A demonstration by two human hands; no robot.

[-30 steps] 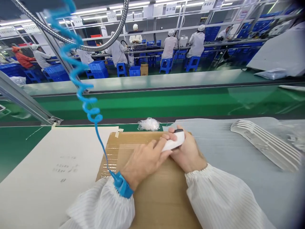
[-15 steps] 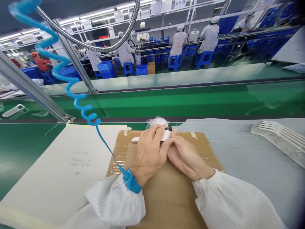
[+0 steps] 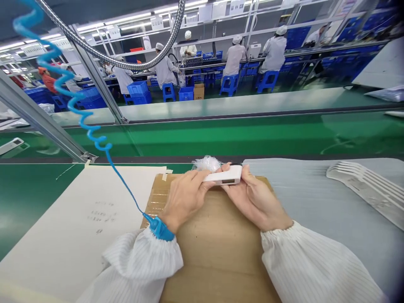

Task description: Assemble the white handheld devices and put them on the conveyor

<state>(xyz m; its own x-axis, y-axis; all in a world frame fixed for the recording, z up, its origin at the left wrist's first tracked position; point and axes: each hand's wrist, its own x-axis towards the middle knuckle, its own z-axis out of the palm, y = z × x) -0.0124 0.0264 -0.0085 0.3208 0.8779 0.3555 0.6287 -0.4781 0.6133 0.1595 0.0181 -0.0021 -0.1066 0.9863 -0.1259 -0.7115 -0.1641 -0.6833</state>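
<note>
Both hands hold a small white plastic device (image 3: pixel 224 175) with a dark slot in its side, just above a taped cardboard sheet (image 3: pixel 208 244). My left hand (image 3: pixel 184 198) pinches its left end with closed fingers. My right hand (image 3: pixel 257 200) grips its right end, thumb on top. A blue wrist strap (image 3: pixel 160 228) with a coiled blue cord (image 3: pixel 78 113) sits on my left wrist. A crumpled clear plastic bag (image 3: pixel 206 163) lies right behind the device.
A white paper sheet (image 3: pixel 72 223) lies to the left, grey foam sheeting (image 3: pixel 318 202) to the right with white slatted plastic parts (image 3: pixel 366 185) on it. Beyond runs a green conveyor belt (image 3: pixel 221 134). A metal frame post (image 3: pixel 41 122) and flexible hose (image 3: pixel 126 63) stand at left. Several workers sit in the background.
The device has been turned between my hands so its slotted side faces me. My left hand slid from covering it to pinching its left end.
</note>
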